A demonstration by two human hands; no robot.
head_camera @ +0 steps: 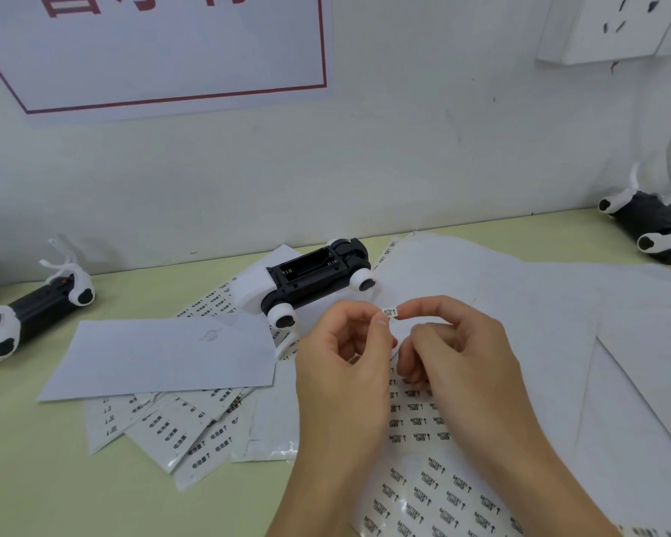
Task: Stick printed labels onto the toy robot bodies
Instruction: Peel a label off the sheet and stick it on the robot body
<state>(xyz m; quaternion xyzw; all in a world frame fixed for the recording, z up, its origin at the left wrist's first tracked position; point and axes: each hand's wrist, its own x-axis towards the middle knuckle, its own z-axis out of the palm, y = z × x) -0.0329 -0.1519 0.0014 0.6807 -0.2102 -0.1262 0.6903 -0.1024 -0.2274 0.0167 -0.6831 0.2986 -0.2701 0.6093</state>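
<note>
So both hands are pinching one tiny printed label (389,312) between them, left hand (343,356) on one end and right hand (456,343) on the other, fingers curled in tight. Just beyond the fingertips sits the toy robot body (318,279), belly up with its battery bay open. Under the wrists are the label sheets (423,494), more fanned out to the left. My guess: hold it by the very edge, line it up square, then press down from one end.
</note>
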